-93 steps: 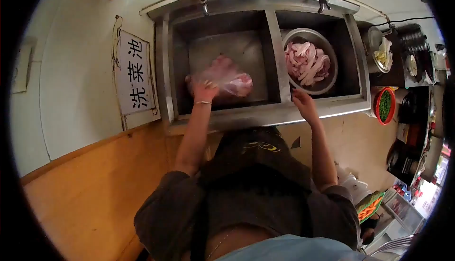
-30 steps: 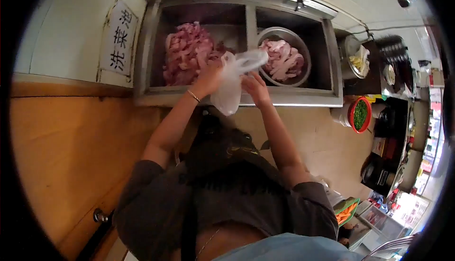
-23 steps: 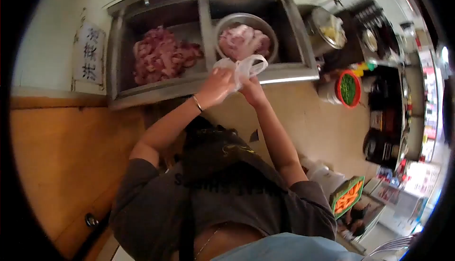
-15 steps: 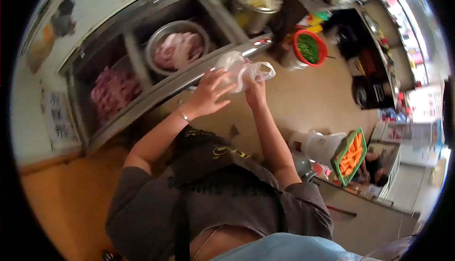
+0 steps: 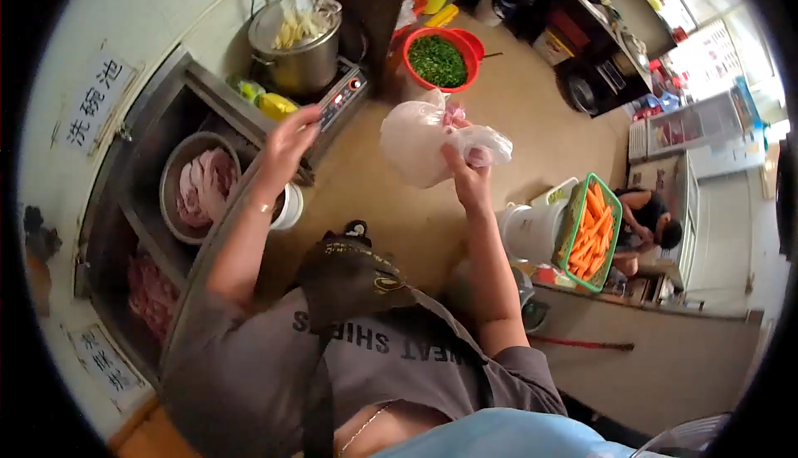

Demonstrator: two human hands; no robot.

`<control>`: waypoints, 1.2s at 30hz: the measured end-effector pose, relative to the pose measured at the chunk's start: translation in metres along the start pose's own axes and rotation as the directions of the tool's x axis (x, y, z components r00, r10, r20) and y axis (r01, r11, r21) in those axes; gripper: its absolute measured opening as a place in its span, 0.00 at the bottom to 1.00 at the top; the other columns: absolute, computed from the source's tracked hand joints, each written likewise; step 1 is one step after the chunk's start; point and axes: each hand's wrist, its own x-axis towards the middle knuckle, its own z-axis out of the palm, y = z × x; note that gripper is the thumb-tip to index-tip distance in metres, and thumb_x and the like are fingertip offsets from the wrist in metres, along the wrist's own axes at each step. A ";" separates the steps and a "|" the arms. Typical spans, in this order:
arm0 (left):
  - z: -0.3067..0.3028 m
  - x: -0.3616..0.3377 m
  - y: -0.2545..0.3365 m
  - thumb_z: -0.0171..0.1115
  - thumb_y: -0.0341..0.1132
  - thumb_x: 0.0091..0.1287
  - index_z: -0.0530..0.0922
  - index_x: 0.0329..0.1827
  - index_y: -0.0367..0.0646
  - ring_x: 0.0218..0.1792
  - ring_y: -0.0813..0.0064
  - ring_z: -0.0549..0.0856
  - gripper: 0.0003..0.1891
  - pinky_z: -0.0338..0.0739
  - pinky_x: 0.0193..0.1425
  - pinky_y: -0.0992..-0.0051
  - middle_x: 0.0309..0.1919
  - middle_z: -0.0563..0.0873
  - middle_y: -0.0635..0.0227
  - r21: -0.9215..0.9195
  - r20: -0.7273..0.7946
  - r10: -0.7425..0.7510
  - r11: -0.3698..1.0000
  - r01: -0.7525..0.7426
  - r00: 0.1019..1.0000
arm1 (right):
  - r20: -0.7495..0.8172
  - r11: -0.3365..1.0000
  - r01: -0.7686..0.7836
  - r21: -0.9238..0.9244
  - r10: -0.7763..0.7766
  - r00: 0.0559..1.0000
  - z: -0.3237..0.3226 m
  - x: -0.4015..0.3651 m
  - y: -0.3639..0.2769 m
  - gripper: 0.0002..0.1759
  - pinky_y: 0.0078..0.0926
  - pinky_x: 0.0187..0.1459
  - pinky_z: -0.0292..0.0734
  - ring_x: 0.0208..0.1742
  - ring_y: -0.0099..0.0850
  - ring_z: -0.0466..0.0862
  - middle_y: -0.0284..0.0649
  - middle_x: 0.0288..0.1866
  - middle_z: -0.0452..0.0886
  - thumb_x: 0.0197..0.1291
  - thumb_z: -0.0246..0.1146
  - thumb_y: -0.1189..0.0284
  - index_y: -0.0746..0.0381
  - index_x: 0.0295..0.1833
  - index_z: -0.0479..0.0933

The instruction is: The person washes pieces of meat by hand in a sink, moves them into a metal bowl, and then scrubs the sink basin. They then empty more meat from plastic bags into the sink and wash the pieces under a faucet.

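Note:
In the head view, my right hand [image 5: 472, 182] grips a thin white plastic bag [image 5: 413, 144] near its gathered side. The bag is puffed out and hangs in front of me over the floor. My left hand [image 5: 288, 144] is apart from the bag, off to the left, with fingers stretched and nothing in them. It is close to the sink's front edge and an induction cooker [image 5: 339, 99]. Beyond that hand, a metal bowl of pale pink meat [image 5: 205, 188] sits in one sink basin. More meat [image 5: 152, 293] lies in the neighbouring basin.
A steel pot [image 5: 299, 63] stands on the cooker. Past the bag is a red basin of chopped greens [image 5: 437, 61]. On the right, a green basket of carrots [image 5: 592, 233] stands beside a white bucket [image 5: 529, 233]. Another person [image 5: 652, 221] is farther right.
My left hand has come away from the bag and moved left. The bag has swelled out in my right hand. My view has turned to the right.

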 end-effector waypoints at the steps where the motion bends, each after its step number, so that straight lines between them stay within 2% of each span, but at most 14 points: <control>1: 0.020 0.026 0.008 0.55 0.33 0.63 0.68 0.57 0.36 0.51 0.78 0.75 0.20 0.68 0.55 0.79 0.50 0.76 0.67 -0.047 0.108 0.092 0.995 -0.087 0.990 | 0.051 0.998 -0.066 0.002 0.066 0.997 -0.001 0.007 -0.001 0.22 0.24 0.49 0.70 0.49 0.24 0.74 0.35 0.48 0.75 0.55 0.60 0.76 0.65 0.56 0.67; 4: 0.064 0.063 0.041 0.55 0.31 0.63 0.61 0.63 0.38 0.50 0.73 0.76 0.25 0.68 0.57 0.77 0.52 0.75 0.63 -0.198 0.412 0.182 0.974 -0.107 0.893 | 0.226 0.993 -0.102 -0.064 0.114 0.967 0.009 0.023 -0.006 0.22 0.24 0.50 0.70 0.49 0.25 0.74 0.36 0.48 0.75 0.54 0.60 0.77 0.64 0.56 0.67; 8: 0.036 0.047 0.075 0.54 0.24 0.62 0.64 0.63 0.41 0.49 0.81 0.75 0.24 0.69 0.57 0.77 0.49 0.76 0.69 0.064 0.608 0.069 0.989 -0.135 0.791 | 0.571 0.988 -0.117 -0.100 0.153 0.807 0.047 0.049 0.003 0.21 0.25 0.51 0.70 0.50 0.26 0.74 0.36 0.48 0.75 0.53 0.59 0.79 0.64 0.55 0.68; 12: -0.037 -0.021 0.071 0.62 0.27 0.55 0.78 0.45 0.39 0.37 0.83 0.77 0.13 0.72 0.45 0.79 0.38 0.81 0.70 0.237 0.236 0.123 0.955 -0.179 0.964 | 0.757 0.968 -0.217 -0.125 0.234 0.610 0.124 0.046 0.030 0.20 0.27 0.52 0.69 0.51 0.27 0.73 0.37 0.50 0.74 0.52 0.56 0.82 0.65 0.53 0.68; 15: -0.100 -0.084 0.071 0.61 0.25 0.55 0.79 0.40 0.37 0.37 0.82 0.78 0.09 0.73 0.44 0.79 0.34 0.82 0.68 0.451 -0.063 0.108 0.890 -0.068 0.992 | 0.871 0.986 -0.165 -0.038 0.113 0.478 0.206 0.031 0.035 0.20 0.26 0.52 0.68 0.51 0.27 0.73 0.37 0.49 0.74 0.52 0.56 0.82 0.66 0.54 0.68; 17: -0.141 -0.124 0.067 0.61 0.26 0.57 0.78 0.38 0.33 0.35 0.82 0.80 0.08 0.75 0.43 0.80 0.33 0.83 0.67 0.389 -0.292 0.301 0.905 -0.175 0.908 | 0.909 0.988 -0.147 -0.041 0.098 0.404 0.258 0.014 0.042 0.19 0.26 0.51 0.69 0.49 0.26 0.74 0.36 0.48 0.75 0.52 0.56 0.82 0.66 0.52 0.69; 20: -0.215 -0.191 0.062 0.61 0.27 0.58 0.79 0.37 0.33 0.37 0.81 0.81 0.07 0.76 0.44 0.79 0.34 0.84 0.66 0.367 -0.549 0.329 0.921 -0.132 0.768 | 0.941 0.994 -0.093 -0.056 0.083 0.329 0.333 -0.015 0.054 0.16 0.24 0.48 0.70 0.46 0.24 0.75 0.35 0.45 0.76 0.52 0.57 0.82 0.67 0.50 0.71; 22: -0.272 -0.238 0.055 0.58 0.27 0.61 0.78 0.38 0.32 0.38 0.79 0.82 0.07 0.77 0.44 0.80 0.35 0.83 0.66 0.277 -0.634 0.315 0.945 -0.173 0.706 | 0.955 0.996 -0.065 -0.065 0.081 0.286 0.383 -0.032 0.069 0.15 0.23 0.46 0.70 0.44 0.23 0.75 0.35 0.43 0.77 0.53 0.57 0.82 0.67 0.48 0.72; 25: -0.349 -0.311 0.056 0.60 0.28 0.59 0.78 0.43 0.34 0.36 0.80 0.80 0.11 0.76 0.44 0.80 0.36 0.83 0.66 0.168 -0.856 0.125 0.985 0.042 0.501 | 0.945 0.982 -0.098 -0.161 0.182 0.271 0.437 -0.053 0.098 0.13 0.21 0.43 0.71 0.44 0.21 0.75 0.34 0.43 0.76 0.54 0.59 0.78 0.65 0.47 0.72; 28: -0.439 -0.376 0.040 0.60 0.29 0.58 0.75 0.49 0.36 0.41 0.78 0.79 0.16 0.76 0.45 0.78 0.42 0.81 0.64 0.243 -0.936 0.134 0.914 0.324 0.326 | 0.911 0.999 -0.037 0.014 0.003 0.412 0.471 -0.068 0.105 0.16 0.23 0.45 0.71 0.44 0.24 0.76 0.36 0.44 0.77 0.53 0.58 0.79 0.66 0.49 0.71; 30: -0.474 -0.405 0.031 0.61 0.33 0.59 0.73 0.52 0.38 0.37 0.76 0.81 0.19 0.77 0.43 0.80 0.47 0.78 0.66 0.611 -0.787 0.468 0.510 0.605 0.402 | 0.898 0.986 -0.106 -0.126 0.159 0.410 0.471 -0.061 0.103 0.17 0.23 0.46 0.71 0.46 0.25 0.75 0.36 0.44 0.76 0.51 0.59 0.80 0.66 0.49 0.70; 31: -0.486 -0.400 0.025 0.61 0.33 0.59 0.73 0.52 0.38 0.37 0.76 0.81 0.19 0.77 0.43 0.80 0.47 0.78 0.66 0.626 -0.779 0.457 0.514 0.587 0.430 | 0.882 0.985 -0.123 -0.121 0.164 0.442 0.473 -0.063 0.095 0.17 0.24 0.46 0.71 0.46 0.25 0.75 0.36 0.44 0.76 0.52 0.58 0.80 0.66 0.49 0.70; 33: -0.491 -0.399 0.015 0.60 0.31 0.59 0.72 0.54 0.39 0.40 0.77 0.80 0.19 0.75 0.47 0.78 0.49 0.77 0.67 0.487 -0.873 0.361 0.670 0.560 0.328 | 0.861 0.977 -0.179 -0.115 0.188 0.472 0.473 -0.066 0.087 0.17 0.23 0.47 0.70 0.46 0.24 0.75 0.35 0.44 0.76 0.53 0.59 0.81 0.64 0.50 0.71; 36: -0.409 -0.314 0.077 0.60 0.30 0.59 0.75 0.49 0.38 0.45 0.78 0.78 0.15 0.74 0.48 0.78 0.44 0.80 0.68 0.260 -0.762 0.101 0.953 0.158 0.640 | 0.870 0.970 -0.213 -0.116 0.203 0.449 0.486 -0.060 0.086 0.17 0.23 0.49 0.70 0.47 0.24 0.75 0.35 0.46 0.76 0.53 0.60 0.81 0.64 0.51 0.72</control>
